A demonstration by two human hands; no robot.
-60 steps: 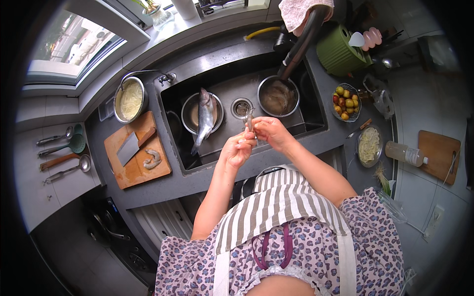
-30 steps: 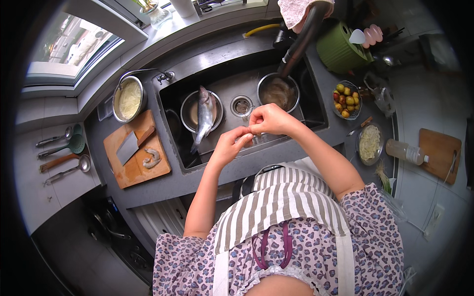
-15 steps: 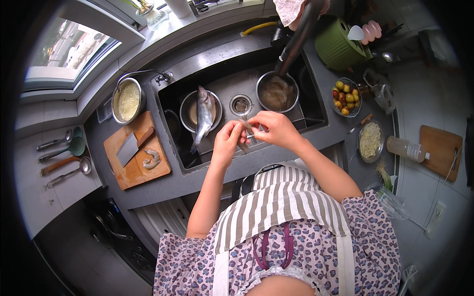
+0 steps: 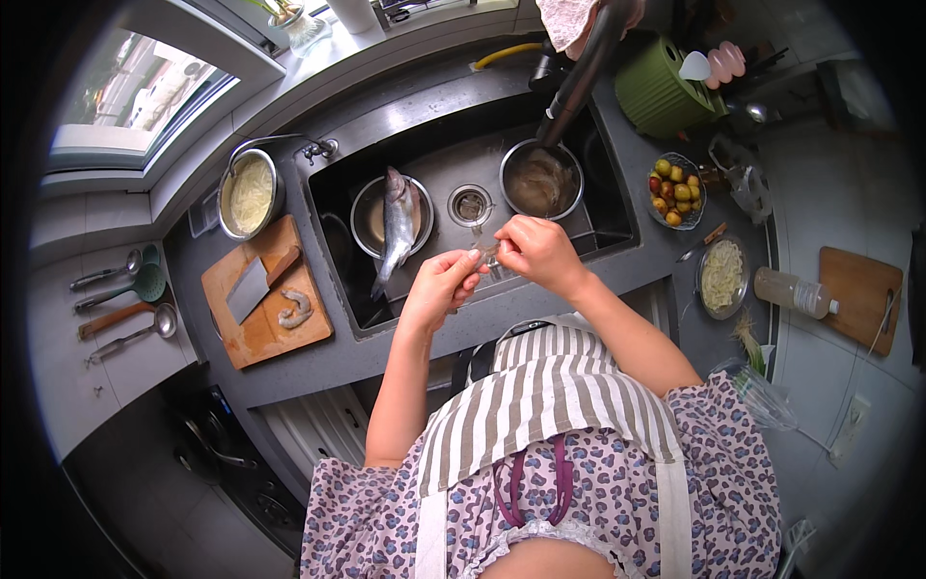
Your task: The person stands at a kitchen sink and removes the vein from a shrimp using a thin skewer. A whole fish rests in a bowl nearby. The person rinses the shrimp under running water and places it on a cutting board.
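Over the near edge of the sink, my left hand [image 4: 444,287] is closed, pinching a small greyish shrimp [image 4: 489,254] between thumb and fingertips. My right hand [image 4: 540,257] has its fingers curled in on the shrimp's other side, so the shrimp spans the gap between both hands; most of it is hidden. Beyond them in the sink stand a metal bowl of shrimp in murky water [image 4: 542,183] and, to the left, another bowl [image 4: 424,237] with a whole silvery fish [image 4: 397,224] lying across it. The drain [image 4: 470,205] sits between the bowls.
Left of the sink, a wooden cutting board [image 4: 253,349] bears a cleaver [image 4: 249,291] and peeled-looking shrimp [image 4: 295,310]. A bowl of pale shreds [image 4: 252,198] stands behind it. The black faucet [image 4: 571,92] reaches over the right bowl. Fruit [image 4: 677,190] and a noodle-like dish [image 4: 722,276] are at right.
My hands have shifted a little apart, the right one turning into a tighter curl. Less of the shrimp shows, and the parts that hung below the fingers are no longer visible there.
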